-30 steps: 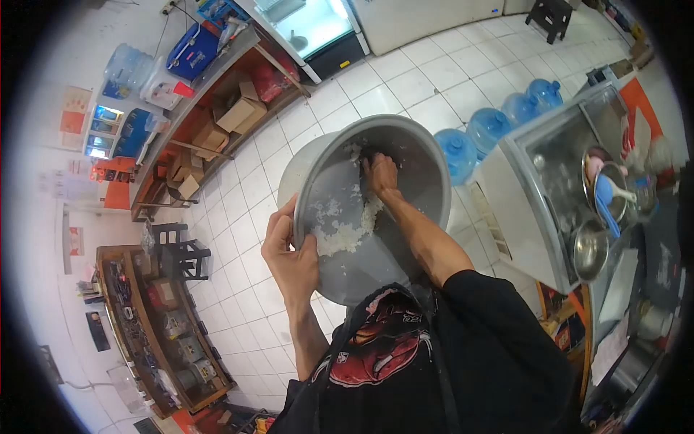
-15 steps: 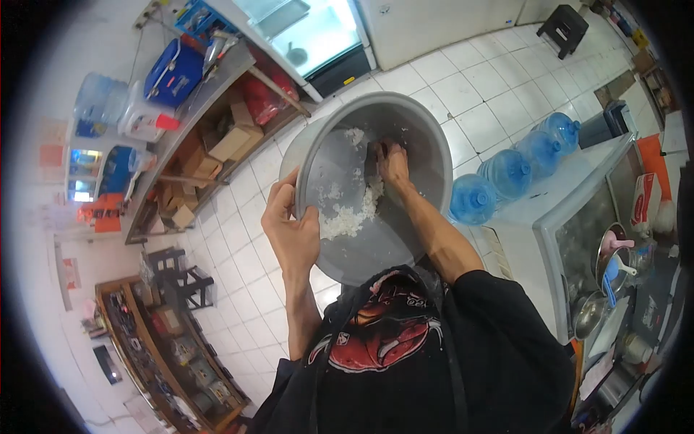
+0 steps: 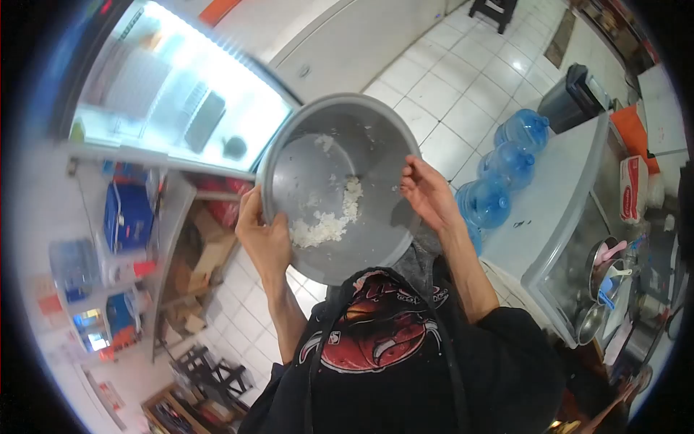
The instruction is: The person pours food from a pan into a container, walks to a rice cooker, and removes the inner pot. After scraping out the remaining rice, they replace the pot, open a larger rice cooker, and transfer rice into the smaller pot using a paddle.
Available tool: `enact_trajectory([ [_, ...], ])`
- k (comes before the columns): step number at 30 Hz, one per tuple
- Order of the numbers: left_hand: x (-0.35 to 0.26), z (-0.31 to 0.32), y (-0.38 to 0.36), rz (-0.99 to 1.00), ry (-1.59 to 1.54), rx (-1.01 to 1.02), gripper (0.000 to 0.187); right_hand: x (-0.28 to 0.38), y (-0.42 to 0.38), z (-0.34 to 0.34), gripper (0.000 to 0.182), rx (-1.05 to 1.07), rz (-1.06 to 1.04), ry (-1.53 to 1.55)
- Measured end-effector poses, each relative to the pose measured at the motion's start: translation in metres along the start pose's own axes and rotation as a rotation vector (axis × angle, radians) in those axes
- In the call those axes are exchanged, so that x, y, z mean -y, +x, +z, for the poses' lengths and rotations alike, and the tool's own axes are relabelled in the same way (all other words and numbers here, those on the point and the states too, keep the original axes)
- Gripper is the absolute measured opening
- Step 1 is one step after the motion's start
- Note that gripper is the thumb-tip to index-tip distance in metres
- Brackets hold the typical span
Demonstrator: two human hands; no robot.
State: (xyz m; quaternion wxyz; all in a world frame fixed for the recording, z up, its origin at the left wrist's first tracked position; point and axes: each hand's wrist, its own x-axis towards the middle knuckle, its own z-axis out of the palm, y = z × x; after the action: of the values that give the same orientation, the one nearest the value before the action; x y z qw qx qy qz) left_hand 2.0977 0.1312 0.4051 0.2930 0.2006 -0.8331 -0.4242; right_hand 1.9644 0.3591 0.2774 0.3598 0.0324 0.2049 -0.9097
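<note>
A round grey tub is tilted in front of me, its inside facing up toward my head. Clumps of white, rice-like grains lie on its bottom, with smaller bits stuck higher up. My left hand is closed on the left rim, the thumb on the inner side. On the opposite side, my right hand has its fingers curled over the right rim. Its thumb is hard to make out. A dark patch shows on the inner wall below those fingers.
A lit glass-front fridge stands ahead to the left, beside a shelf with boxes. Several blue water jugs line the right side, next to a white chest-like counter carrying pans. A dark bin stands farther back.
My right hand has come out of the tub's inside to its right rim; the dark thing at its fingers no longer shows. The tub has shifted left, and my view has turned toward the fridge.
</note>
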Motion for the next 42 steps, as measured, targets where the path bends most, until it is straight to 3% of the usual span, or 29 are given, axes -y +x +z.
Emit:
enact_trajectory([
  [3,0.012,0.024,0.049,-0.034,0.031,0.072,0.046,0.055,0.016,-0.012,0.021,-0.067,-0.223,0.043],
  [6,0.012,0.058,0.098,-0.112,-0.104,0.1,0.044,0.103,0.027,-0.036,0.016,-0.279,-0.459,0.029],
  [11,0.033,0.136,0.193,-0.075,-0.149,0.24,0.045,0.142,0.076,-0.165,0.02,-0.646,-0.758,0.066],
  [13,0.036,0.156,0.214,-0.14,-0.124,0.255,0.045,0.134,0.084,-0.203,0.027,-1.247,-0.546,0.033],
  [16,0.027,0.197,0.266,-0.116,-0.086,0.303,0.043,0.099,0.081,-0.254,0.036,-1.382,-0.417,-0.127],
  [20,0.005,0.255,0.339,-0.014,-0.12,0.355,0.042,0.055,0.06,-0.279,0.026,-1.563,-0.126,-0.305],
  [22,-0.008,0.286,0.371,0.073,-0.134,0.407,0.042,0.018,0.063,-0.288,0.022,-1.666,-0.185,-0.337],
  [23,-0.014,0.3,0.385,0.08,-0.111,0.426,0.042,0.012,0.066,-0.275,0.022,-1.668,-0.166,-0.307],
  [25,-0.027,0.331,0.412,0.019,-0.174,0.562,0.042,0.011,0.07,-0.237,0.027,-1.509,-0.12,-0.696],
  [27,-0.035,0.35,0.423,0.065,-0.181,0.585,0.041,0.012,0.087,-0.218,0.028,-1.562,-0.049,-0.596],
  [29,-0.037,0.369,0.432,0.053,-0.211,0.634,0.038,-0.017,0.094,-0.237,0.03,-1.832,0.13,-0.781],
  [30,-0.034,0.377,0.436,0.061,-0.213,0.65,0.038,-0.008,0.095,-0.232,0.038,-1.584,0.235,-0.967],
  [31,-0.03,0.386,0.441,0.048,-0.189,0.69,0.04,-0.006,0.099,-0.232,0.038,-1.482,0.24,-1.034],
  [38,-0.006,0.4,0.446,0.0,-0.088,0.659,0.034,-0.015,0.125,-0.287,0.036,-1.418,-0.028,-0.884],
  [42,0.003,0.406,0.436,0.032,-0.082,0.566,0.032,0.039,0.138,-0.347,0.035,-1.314,-0.127,-0.853],
])
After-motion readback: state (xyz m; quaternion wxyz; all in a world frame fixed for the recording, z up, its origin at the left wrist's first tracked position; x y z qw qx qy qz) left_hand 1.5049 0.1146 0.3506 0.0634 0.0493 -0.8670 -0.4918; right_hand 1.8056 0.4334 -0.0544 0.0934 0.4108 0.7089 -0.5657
